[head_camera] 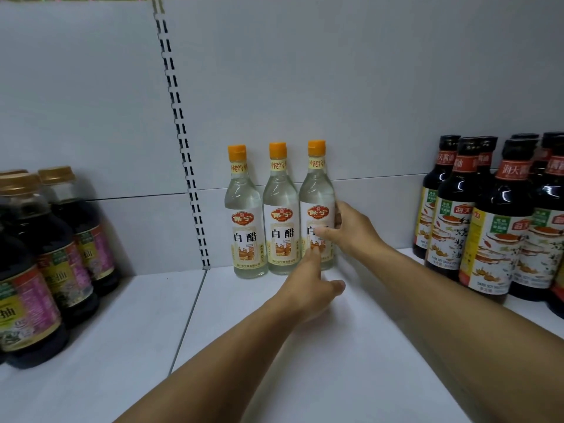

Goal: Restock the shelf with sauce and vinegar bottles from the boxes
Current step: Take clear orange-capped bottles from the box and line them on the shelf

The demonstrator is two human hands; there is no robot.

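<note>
Three clear white-vinegar bottles with orange caps stand in a row against the back panel of the white shelf (305, 346): a left bottle (245, 215), a middle bottle (280, 215) and a right bottle (316, 203). My right hand (351, 230) grips the right bottle, thumb across its label and fingers behind its right side. My left hand (311, 285) reaches in below, with a finger touching the lower front of that same bottle's label and the thumb out to the right.
Several dark soy sauce bottles with gold caps (45, 270) stand at the left of the shelf. Several dark soy sauce bottles with black caps and red neck bands (494, 233) crowd the right. A slotted upright (183, 132) runs down the back panel.
</note>
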